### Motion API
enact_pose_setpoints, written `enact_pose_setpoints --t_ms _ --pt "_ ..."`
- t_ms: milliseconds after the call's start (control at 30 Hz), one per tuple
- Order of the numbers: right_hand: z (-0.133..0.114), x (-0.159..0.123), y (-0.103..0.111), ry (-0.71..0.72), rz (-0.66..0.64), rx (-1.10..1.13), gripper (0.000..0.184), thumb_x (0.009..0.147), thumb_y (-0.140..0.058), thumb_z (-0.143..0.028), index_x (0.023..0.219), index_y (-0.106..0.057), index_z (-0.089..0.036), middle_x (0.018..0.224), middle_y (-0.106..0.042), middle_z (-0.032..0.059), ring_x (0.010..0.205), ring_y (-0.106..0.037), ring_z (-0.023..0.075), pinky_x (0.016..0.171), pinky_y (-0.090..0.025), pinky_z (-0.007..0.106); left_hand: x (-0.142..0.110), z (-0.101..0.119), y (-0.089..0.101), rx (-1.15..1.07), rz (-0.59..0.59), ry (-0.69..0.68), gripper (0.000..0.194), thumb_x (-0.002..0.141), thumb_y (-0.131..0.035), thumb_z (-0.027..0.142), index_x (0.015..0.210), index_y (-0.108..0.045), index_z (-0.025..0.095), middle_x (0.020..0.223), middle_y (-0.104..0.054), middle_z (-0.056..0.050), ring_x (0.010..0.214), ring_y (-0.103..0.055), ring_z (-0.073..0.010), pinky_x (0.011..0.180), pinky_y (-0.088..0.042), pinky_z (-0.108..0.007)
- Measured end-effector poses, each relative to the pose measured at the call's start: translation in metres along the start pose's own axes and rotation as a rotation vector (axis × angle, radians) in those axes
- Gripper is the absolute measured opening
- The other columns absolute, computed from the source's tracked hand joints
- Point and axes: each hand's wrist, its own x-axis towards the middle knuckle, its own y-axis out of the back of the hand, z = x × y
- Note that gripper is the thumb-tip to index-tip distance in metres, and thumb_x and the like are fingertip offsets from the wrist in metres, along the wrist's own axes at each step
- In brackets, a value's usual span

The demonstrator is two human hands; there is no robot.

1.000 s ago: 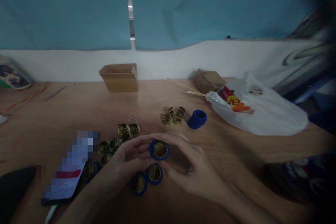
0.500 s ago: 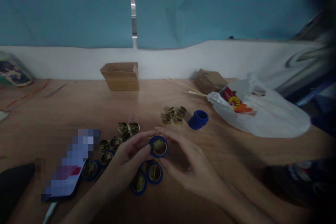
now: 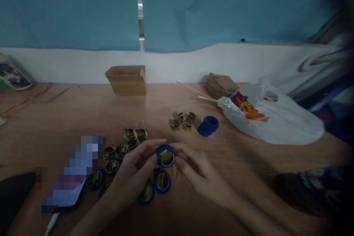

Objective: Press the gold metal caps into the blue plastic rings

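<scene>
Between my two hands is a blue ring with a round brass-coloured metal piece inside it (image 3: 166,156). My left hand (image 3: 139,166) grips its left edge between thumb and fingers. On its right edge, the thumb and fingertips of my right hand (image 3: 195,164) close on the rim. Just below lie two similar blue-rimmed pieces (image 3: 162,181) on the table, one partly behind my left hand. More brass-coloured pieces (image 3: 111,166) lie left of my left hand, some in blue rings, partly covered by my forearm.
Loose brass-coloured pieces (image 3: 179,121) sit by a stack of blue rings (image 3: 208,125). A phone (image 3: 73,180) with a cable lies left. Behind are an open cardboard box (image 3: 128,85), a brown package (image 3: 221,84) and a white plastic bag (image 3: 287,121). A dark bottle-like object (image 3: 309,191) is at right.
My right fingers have drawn down and closed in on the ring's right edge. My left thumb has come up onto its left edge. The held piece has shifted slightly left.
</scene>
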Motion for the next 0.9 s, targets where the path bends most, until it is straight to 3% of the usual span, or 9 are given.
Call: enact_pose_setpoints --t_ms 400,700,900 --pt "0.0038 -0.0011 -0.0047 -0.092 0.004 0.185 0.024 0.096 -0.046 -0.026 0.115 -0.058 -0.017 0.067 -0.065 -0.0015 0.057 -0.064 0.0102 0.054 -0.052 0.02 0.0002 -0.0025 -0.004 -0.135 -0.019 0.042 0.025 0.089 -0.058 0.025 0.113 -0.064 0.023 0.106 -0.073 -0.005 0.096 -0.068 -0.0163 0.083 -0.054 -0.025" --pt "0.0021 -0.0003 0.0004 -0.012 0.076 0.024 0.022 0.098 -0.045 -0.028 0.112 -0.06 -0.019 0.069 -0.067 -0.0012 0.063 -0.067 0.0118 0.06 -0.053 0.023 -0.0033 0.003 -0.005 -0.145 -0.025 0.066 0.027 0.091 -0.057 0.026 0.118 -0.059 0.025 0.108 -0.071 -0.004 0.095 -0.068 -0.0155 0.082 -0.053 -0.024" --pt "-0.0007 0.0002 0.0012 -0.023 0.107 -0.084 0.021 0.097 -0.047 -0.029 0.109 -0.061 -0.019 0.062 -0.065 -0.0021 0.054 -0.064 0.0117 0.047 -0.045 0.02 -0.0029 0.0042 -0.004 -0.101 -0.029 0.054 0.025 0.09 -0.058 0.027 0.114 -0.063 0.025 0.108 -0.071 -0.003 0.098 -0.067 -0.0166 0.084 -0.052 -0.025"
